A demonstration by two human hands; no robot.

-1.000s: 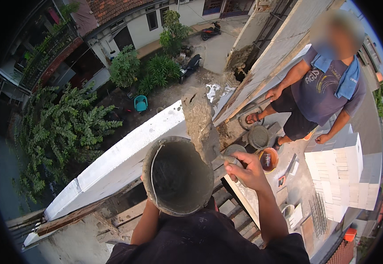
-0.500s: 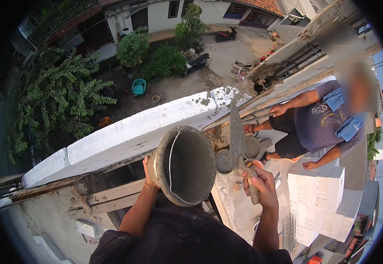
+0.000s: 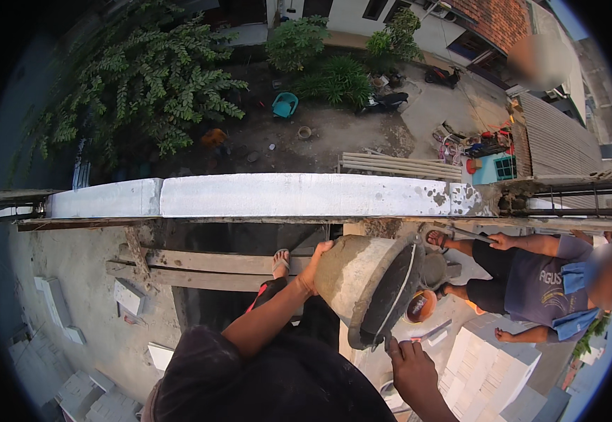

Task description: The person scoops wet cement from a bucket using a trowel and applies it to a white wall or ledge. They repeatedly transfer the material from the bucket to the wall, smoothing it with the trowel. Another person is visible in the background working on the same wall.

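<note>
My left hand [image 3: 314, 269] grips the base of a mortar-stained bucket [image 3: 352, 271], which is tipped on its side with its mouth facing right and a pale wire handle across it. Close to the bucket's lower rim, my right hand [image 3: 416, 373] is closed around a trowel [image 3: 391, 344]. Only a small grey part of the trowel shows; its blade is hidden, and I cannot tell whether it is inside the bucket. Just beyond the bucket runs a white block wall [image 3: 285, 193], with grey mortar spots on its right end.
Wooden planks [image 3: 207, 261] bridge a dark opening at left, with my sandalled foot [image 3: 281, 263] on them. A co-worker [image 3: 542, 281] stands at right holding a long bar. White blocks [image 3: 485, 359] are stacked nearby. An orange tub [image 3: 421, 307] sits beside the bucket. The ground beyond the wall lies far below.
The bucket has swung right and tipped from facing up to sideways. My right hand has dropped toward its rim, and the trowel blade has gone out of sight. My view has turned along the wall.
</note>
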